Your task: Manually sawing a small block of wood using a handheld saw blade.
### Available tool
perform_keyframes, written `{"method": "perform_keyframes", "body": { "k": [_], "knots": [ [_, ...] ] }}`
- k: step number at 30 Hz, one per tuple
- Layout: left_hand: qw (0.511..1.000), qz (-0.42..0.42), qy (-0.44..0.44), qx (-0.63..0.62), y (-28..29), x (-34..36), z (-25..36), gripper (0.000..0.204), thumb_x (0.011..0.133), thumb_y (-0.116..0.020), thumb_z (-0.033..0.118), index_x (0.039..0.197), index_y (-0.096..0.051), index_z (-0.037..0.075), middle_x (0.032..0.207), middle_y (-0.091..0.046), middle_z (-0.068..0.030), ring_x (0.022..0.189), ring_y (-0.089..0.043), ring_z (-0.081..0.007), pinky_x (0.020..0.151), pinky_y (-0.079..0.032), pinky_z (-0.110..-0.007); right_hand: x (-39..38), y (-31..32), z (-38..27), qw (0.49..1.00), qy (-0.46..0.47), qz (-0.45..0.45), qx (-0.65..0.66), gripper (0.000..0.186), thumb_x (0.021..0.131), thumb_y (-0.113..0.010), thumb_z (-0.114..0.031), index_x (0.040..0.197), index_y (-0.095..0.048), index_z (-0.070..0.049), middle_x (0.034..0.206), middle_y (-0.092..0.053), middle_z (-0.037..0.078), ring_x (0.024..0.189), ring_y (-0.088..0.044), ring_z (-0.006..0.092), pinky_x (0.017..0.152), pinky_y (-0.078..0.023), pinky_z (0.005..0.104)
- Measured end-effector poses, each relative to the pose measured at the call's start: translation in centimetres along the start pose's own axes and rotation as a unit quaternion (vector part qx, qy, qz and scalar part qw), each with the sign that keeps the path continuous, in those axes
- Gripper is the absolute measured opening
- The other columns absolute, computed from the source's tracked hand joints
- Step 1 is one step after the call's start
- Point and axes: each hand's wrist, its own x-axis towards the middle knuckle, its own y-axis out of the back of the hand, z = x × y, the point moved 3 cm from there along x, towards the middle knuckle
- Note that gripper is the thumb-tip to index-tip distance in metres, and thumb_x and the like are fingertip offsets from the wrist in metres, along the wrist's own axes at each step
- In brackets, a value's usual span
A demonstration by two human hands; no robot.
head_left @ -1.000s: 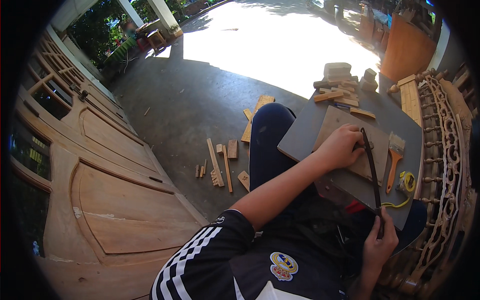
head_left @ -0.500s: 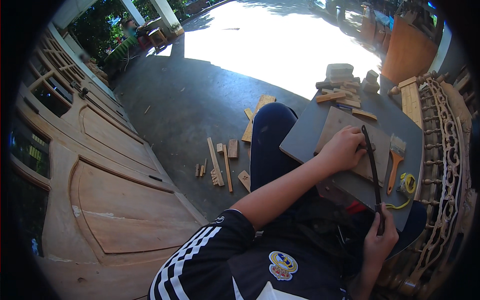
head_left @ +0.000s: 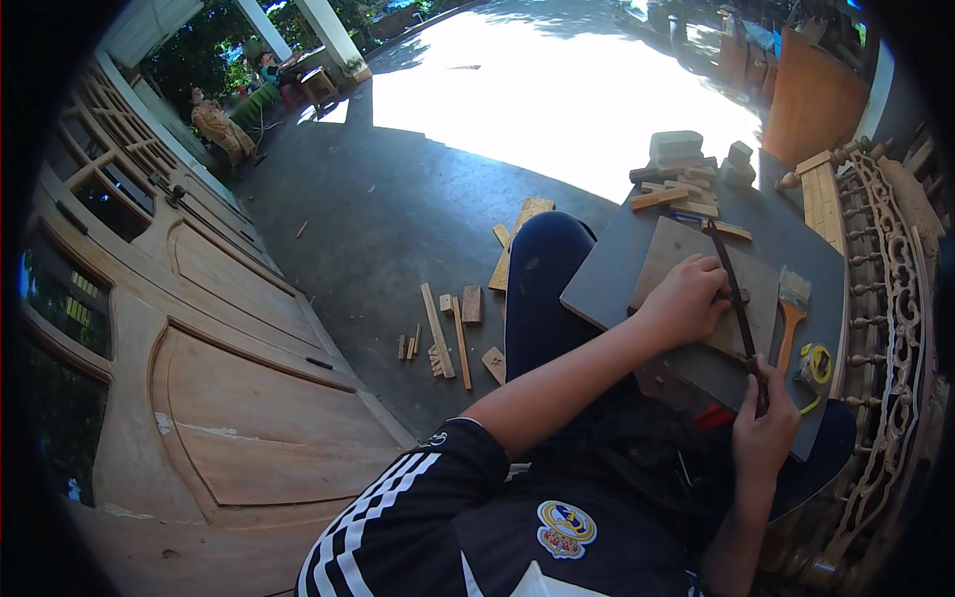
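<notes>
My right hand (head_left: 766, 413) is wrapped round the handle of a long dark file (head_left: 734, 274), which slants up and away across a brown wooden board (head_left: 665, 249). On that board rests my left hand (head_left: 686, 298), fingers bent and pressed together. They pinch a small wooden piece (head_left: 742, 297), mostly hidden by the fingers and the file; the file crosses right at it. Beneath the board is a grey tabletop (head_left: 597, 289) over my lap. To the right of the file lie a paintbrush (head_left: 789, 323) with an orange handle and a yellow tape measure (head_left: 816, 366).
Wood blocks and offcuts (head_left: 676, 164) are stacked at the tabletop's far end. Several wood strips (head_left: 438, 328) lie on the floor (head_left: 338, 229) to the left. A wooden door (head_left: 269, 408) fills the left side; carved railing woodwork (head_left: 880, 348) stands close on the right. A person (head_left: 269, 70) is far off.
My right hand has moved up and away, pushing the file forward and slightly left across the wooden piece. My left hand stays in place on the board. The view has shifted slightly.
</notes>
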Motion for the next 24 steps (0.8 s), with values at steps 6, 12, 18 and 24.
{"method": "perform_keyframes", "body": {
  "k": [6,12,18,24],
  "knots": [
    [1.0,-0.022,0.004,-0.008,-0.2,0.4,0.0,0.014,0.082,-0.077,0.008,0.091,-0.068,0.001,0.097,-0.066,-0.0166,0.101,-0.063,-0.0387,0.092,-0.052,-0.047,-4.2,2.7,-0.3,0.992,-0.083,0.014,0.094,0.025,0.096,-0.062,0.006,0.121,-0.067,0.005,0.11,-0.075,0.023,0.107,-0.074,0.0378,0.089,-0.058,0.0406],
    [1.0,-0.03,0.001,-0.002,0.1,0.9,-0.2,0.014,0.083,-0.077,0.007,0.091,-0.068,0.0,0.099,-0.067,-0.0161,0.102,-0.064,-0.0386,0.091,-0.052,-0.046,1.1,0.5,0.0,1.0,-0.029,0.007,-0.002,0.021,0.097,-0.062,0.001,0.118,-0.065,0.002,0.11,-0.073,0.025,0.103,-0.071,0.043,0.083,-0.057,0.0463],
    [0.999,-0.029,0.02,-0.002,0.4,1.0,-0.7,0.014,0.083,-0.077,0.008,0.093,-0.07,0.0,0.097,-0.067,-0.0166,0.098,-0.066,-0.038,0.087,-0.054,-0.045,-0.3,-0.5,0.0,0.998,-0.047,-0.019,0.029,0.022,0.098,-0.06,0.001,0.12,-0.062,0.001,0.108,-0.072,0.026,0.102,-0.07,0.0455,0.081,-0.056,0.0491],
    [0.998,-0.047,0.032,-0.021,0.6,1.1,-1.2,0.015,0.083,-0.078,0.009,0.094,-0.071,0.001,0.095,-0.066,-0.0173,0.095,-0.066,-0.0382,0.084,-0.054,-0.045,-4.4,2.9,-0.5,0.997,-0.065,-0.013,0.05,0.022,0.098,-0.06,0.002,0.119,-0.063,0.003,0.107,-0.071,0.027,0.102,-0.071,0.044,0.082,-0.056,0.0473]
  ]
}}
